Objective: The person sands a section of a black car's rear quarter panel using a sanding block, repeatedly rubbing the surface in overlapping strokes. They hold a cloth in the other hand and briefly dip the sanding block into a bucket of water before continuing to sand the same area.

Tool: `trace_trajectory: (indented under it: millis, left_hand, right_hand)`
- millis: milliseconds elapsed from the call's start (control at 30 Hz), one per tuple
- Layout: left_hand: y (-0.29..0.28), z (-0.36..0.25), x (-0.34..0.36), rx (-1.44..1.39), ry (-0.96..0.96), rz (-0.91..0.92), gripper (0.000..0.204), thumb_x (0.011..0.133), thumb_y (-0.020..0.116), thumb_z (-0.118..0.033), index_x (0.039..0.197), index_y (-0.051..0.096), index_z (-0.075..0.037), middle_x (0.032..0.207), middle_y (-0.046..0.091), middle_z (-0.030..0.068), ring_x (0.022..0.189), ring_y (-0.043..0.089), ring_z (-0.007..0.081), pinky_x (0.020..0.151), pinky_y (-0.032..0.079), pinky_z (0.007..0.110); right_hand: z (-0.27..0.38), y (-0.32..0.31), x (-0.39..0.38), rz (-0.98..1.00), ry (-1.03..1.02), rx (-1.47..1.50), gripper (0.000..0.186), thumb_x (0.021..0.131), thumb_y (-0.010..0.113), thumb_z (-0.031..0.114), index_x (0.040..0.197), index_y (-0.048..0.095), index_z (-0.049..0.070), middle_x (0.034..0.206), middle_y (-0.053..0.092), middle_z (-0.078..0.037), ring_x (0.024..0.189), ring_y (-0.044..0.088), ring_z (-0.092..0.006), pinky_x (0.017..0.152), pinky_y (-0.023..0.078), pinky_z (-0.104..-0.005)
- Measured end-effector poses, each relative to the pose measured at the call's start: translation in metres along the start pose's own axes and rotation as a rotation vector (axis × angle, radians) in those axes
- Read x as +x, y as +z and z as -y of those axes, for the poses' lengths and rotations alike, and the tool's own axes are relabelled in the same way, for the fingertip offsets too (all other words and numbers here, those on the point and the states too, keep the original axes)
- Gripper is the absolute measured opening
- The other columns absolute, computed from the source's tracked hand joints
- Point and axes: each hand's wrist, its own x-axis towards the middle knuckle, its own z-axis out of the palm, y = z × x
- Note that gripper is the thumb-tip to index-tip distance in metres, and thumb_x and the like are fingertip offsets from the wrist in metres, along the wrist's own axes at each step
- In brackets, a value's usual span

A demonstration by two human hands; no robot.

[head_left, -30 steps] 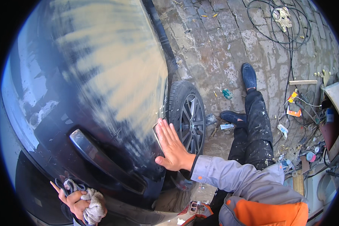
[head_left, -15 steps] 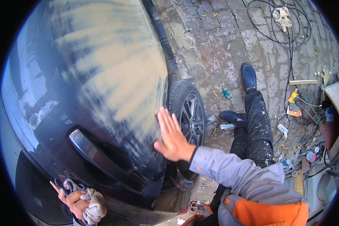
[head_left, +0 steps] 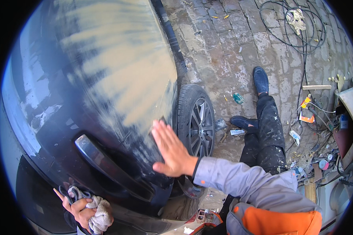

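Grey rag (head_left: 99, 213) bunched in left hand (head_left: 83, 212).

Bright daylight fell from above; the car panel (head_left: 106, 70) glared pale with sky reflections, the right hand (head_left: 169, 150) was slightly blurred, and fisheye edges curved into black

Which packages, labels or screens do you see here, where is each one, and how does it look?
Orange and yellow packet: on the paving right of the legs, flat.
Small teal wrapper: on the bricks near the tyre, crumpled.
Pale packet: by the nearer shoe, flat.
No screens or signs show.
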Motion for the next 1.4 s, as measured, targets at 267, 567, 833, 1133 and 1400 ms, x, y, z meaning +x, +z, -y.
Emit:
trace_trajectory:
  millis: [267,567,833,1133,1400]
  left_hand:
    - [0.003,0.012,-0.011,0.012,0.071,0.011,0.032,0.083,0.080,-0.033,0.091,0.052,-0.022,0.094,0.060,0.0058,0.101,0.062,0.0302,0.127,0.022,0.076]
    - [0.005,0.016,-0.021,0.022,0.044,0.007,0.031,0.082,0.081,-0.030,0.090,0.053,-0.021,0.097,0.060,0.0055,0.112,0.061,0.0381,0.127,0.019,0.077]
    - [0.002,0.016,-0.014,0.011,0.062,0.008,0.032,0.081,0.081,-0.031,0.088,0.052,-0.021,0.093,0.061,0.0059,0.102,0.063,0.0314,0.128,0.021,0.075]
    - [0.000,0.007,-0.011,0.006,0.013,0.041,0.035,0.077,0.084,-0.032,0.088,0.052,-0.022,0.093,0.061,0.0047,0.097,0.064,0.0267,0.128,0.023,0.072]
    - [-0.001,0.015,-0.023,0.034,0.031,0.060,0.034,0.079,0.083,-0.030,0.089,0.052,-0.021,0.094,0.061,0.0044,0.102,0.064,0.0295,0.128,0.023,0.072]
  right_hand:
    - [-0.056,-0.027,0.109,-0.262,0.109,0.057,0.101,0.111,0.032,0.067,0.169,0.007,-0.012,0.177,0.009,-0.035,0.167,0.006,-0.0464,0.135,0.005,-0.0530]
    - [-0.022,-0.022,0.080,-0.083,-0.113,-0.038,0.106,0.107,0.036,0.073,0.171,0.010,-0.007,0.176,0.013,-0.034,0.165,0.013,-0.0482,0.133,0.011,-0.0577]
    - [-0.013,-0.018,0.073,-0.070,-0.075,-0.087,0.107,0.107,0.034,0.075,0.170,0.007,-0.008,0.176,0.010,-0.036,0.165,0.009,-0.0496,0.134,0.010,-0.0574]
    - [0.001,-0.048,0.192,-0.154,-0.221,-0.038,0.108,0.107,0.033,0.075,0.169,0.013,-0.011,0.176,0.014,-0.034,0.165,0.012,-0.0492,0.134,0.013,-0.0547]
    - [0.024,-0.016,0.029,-0.045,-0.312,-0.043,0.107,0.105,0.038,0.076,0.172,0.012,-0.004,0.177,0.013,-0.032,0.165,0.014,-0.0498,0.133,0.013,-0.0589]
